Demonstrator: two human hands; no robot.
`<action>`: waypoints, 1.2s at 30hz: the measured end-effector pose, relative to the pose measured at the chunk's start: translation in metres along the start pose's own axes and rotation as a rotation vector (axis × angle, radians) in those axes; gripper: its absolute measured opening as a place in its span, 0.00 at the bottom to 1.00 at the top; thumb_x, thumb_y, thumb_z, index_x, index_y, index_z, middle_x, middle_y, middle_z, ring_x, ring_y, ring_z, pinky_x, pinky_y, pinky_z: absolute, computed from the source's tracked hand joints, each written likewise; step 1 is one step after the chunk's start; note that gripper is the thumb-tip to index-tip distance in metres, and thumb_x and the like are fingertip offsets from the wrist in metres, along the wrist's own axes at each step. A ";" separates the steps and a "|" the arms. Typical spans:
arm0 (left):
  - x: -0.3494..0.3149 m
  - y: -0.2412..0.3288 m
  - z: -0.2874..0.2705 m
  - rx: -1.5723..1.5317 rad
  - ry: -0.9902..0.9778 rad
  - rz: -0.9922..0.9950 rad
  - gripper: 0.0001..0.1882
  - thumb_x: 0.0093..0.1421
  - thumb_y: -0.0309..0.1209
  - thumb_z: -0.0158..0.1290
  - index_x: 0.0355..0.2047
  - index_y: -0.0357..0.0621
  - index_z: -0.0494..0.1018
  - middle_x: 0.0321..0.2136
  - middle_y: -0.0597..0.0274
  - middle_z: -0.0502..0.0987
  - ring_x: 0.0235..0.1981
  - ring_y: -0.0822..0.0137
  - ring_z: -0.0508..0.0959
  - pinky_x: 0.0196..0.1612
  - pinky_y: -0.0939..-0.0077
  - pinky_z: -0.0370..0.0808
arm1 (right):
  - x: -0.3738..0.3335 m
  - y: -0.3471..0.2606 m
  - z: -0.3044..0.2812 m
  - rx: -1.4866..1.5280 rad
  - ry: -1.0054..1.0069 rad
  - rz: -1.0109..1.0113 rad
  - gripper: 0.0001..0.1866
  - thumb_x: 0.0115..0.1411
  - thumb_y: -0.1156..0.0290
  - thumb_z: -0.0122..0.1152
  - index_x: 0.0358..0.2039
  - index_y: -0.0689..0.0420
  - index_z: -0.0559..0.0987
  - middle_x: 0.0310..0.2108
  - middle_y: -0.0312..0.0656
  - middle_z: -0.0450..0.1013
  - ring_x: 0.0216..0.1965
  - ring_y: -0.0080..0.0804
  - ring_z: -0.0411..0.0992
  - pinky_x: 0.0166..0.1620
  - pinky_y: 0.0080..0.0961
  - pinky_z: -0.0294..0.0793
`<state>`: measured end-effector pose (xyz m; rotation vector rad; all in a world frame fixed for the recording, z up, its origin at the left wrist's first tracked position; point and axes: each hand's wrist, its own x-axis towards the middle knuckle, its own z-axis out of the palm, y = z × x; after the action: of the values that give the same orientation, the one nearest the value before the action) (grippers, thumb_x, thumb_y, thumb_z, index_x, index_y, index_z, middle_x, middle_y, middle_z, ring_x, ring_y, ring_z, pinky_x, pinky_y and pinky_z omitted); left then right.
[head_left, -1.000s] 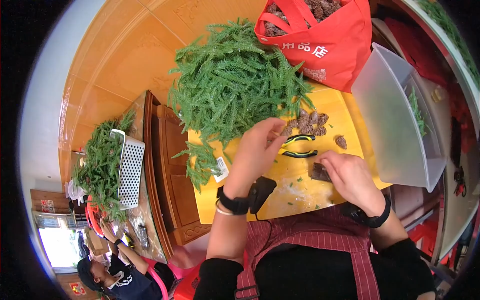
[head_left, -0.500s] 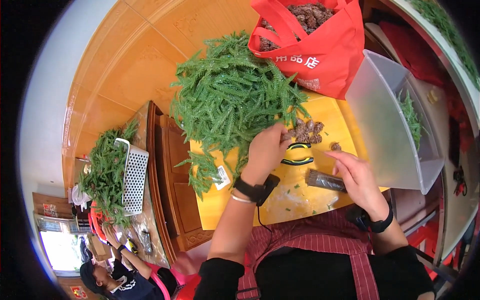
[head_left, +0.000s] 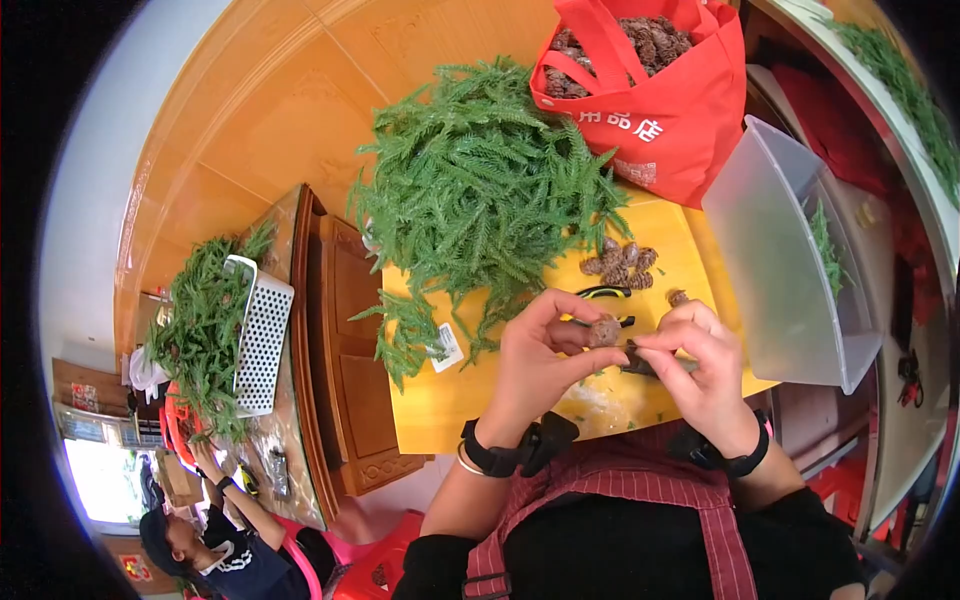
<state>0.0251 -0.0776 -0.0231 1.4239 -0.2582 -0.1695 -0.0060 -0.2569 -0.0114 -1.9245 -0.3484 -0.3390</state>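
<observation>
Left grip (head_left: 535, 362) drawn toward body, pine cone (head_left: 603, 332) now showing, right grip (head_left: 702, 358) closer

1. A big heap of green sprigs (head_left: 480, 180) covers the far left of the yellow tabletop (head_left: 430, 415), with a white label (head_left: 447, 347) near its front edge.
2. Behind it, to the right, stands a red tote bag (head_left: 690, 120).
3. A translucent plastic bin (head_left: 750, 240) is at the right, with a green sprig (head_left: 828, 250) inside.
4. On the left, a white perforated basket (head_left: 265, 345) stands beside more greenery (head_left: 200, 320).
5. A co-worker (head_left: 250, 560) in a dark cap sits at lower left, near a bright window (head_left: 100, 480).
6. An orange tiled wall (head_left: 270, 110) rises behind a brown wooden cabinet (head_left: 350, 340).
</observation>
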 end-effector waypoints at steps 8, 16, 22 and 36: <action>-0.007 -0.005 0.002 0.013 0.013 0.050 0.22 0.41 0.20 0.65 0.35 0.38 0.67 0.28 0.66 0.73 0.28 0.77 0.77 0.31 0.84 0.75 | -0.004 -0.003 0.008 0.039 0.007 0.018 0.06 0.45 0.83 0.62 0.26 0.61 0.78 0.24 0.39 0.67 0.24 0.26 0.67 0.28 0.19 0.67; -0.010 -0.005 0.001 0.090 0.015 0.134 0.25 0.40 0.22 0.66 0.41 0.41 0.72 0.28 0.68 0.70 0.28 0.79 0.73 0.30 0.87 0.72 | -0.003 -0.003 0.012 0.003 0.020 -0.005 0.06 0.44 0.82 0.62 0.23 0.61 0.75 0.22 0.38 0.67 0.22 0.26 0.67 0.26 0.20 0.66; -0.011 -0.009 0.001 0.032 -0.026 0.178 0.22 0.40 0.20 0.65 0.39 0.40 0.73 0.33 0.65 0.69 0.34 0.76 0.73 0.33 0.85 0.73 | -0.004 -0.001 0.014 0.031 0.034 0.023 0.07 0.44 0.82 0.62 0.22 0.61 0.73 0.22 0.38 0.67 0.22 0.24 0.66 0.26 0.18 0.65; -0.014 -0.014 -0.004 -0.291 -0.150 0.029 0.17 0.51 0.26 0.58 0.42 0.38 0.72 0.39 0.54 0.73 0.35 0.68 0.75 0.29 0.80 0.74 | -0.002 0.000 0.015 0.157 0.040 0.043 0.09 0.43 0.85 0.62 0.24 0.60 0.71 0.22 0.36 0.66 0.21 0.21 0.65 0.26 0.16 0.63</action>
<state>0.0134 -0.0716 -0.0386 1.1200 -0.3621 -0.2789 -0.0069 -0.2433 -0.0178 -1.7661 -0.2980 -0.3119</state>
